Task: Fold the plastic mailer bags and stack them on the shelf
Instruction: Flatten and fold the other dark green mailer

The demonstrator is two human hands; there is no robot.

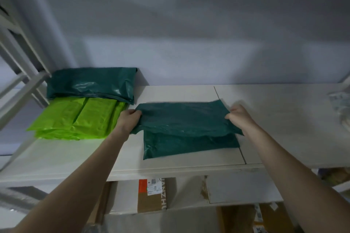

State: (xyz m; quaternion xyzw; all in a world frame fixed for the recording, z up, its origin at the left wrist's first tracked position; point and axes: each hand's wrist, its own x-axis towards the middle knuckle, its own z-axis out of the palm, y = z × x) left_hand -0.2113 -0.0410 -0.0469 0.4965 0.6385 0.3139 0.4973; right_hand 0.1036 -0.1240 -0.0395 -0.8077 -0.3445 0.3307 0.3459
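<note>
Head view shows both arms reaching up to the white shelf (pixel 265 119), each hand pinching one end of a dark green mailer bag (pixel 185 119) that is partway through a fold. The left hand (pixel 129 119) has its fingers curled round the bag's left edge; the right hand (pixel 239 117) is closed on the right edge in the same way, so each grip holds plastic and nothing else.

The main risk, as I judge it, is slip. The film looks glossy and thin, and the upper flap sits loosely over the lower part, with its left end overhanging. If either hand lets go before the crease is pressed flat, the flap could spring open or slide sideways and leave a crooked fold. Trapped air may also puff the layers apart, since the near edge of the flap already stands slightly raised. A careless pull could drag the whole bag toward the near lip of the shelf.

The bag lies near the middle of the shelf, across a seam between two boards. Its colour is deep teal green, with soft wrinkles and faint sheen along the fold.

To the left, well apart, sits a pile of dark green bags (pixel 91 83) at the far side, overlapping bright green bags (pixel 75 119) nearer.
</note>
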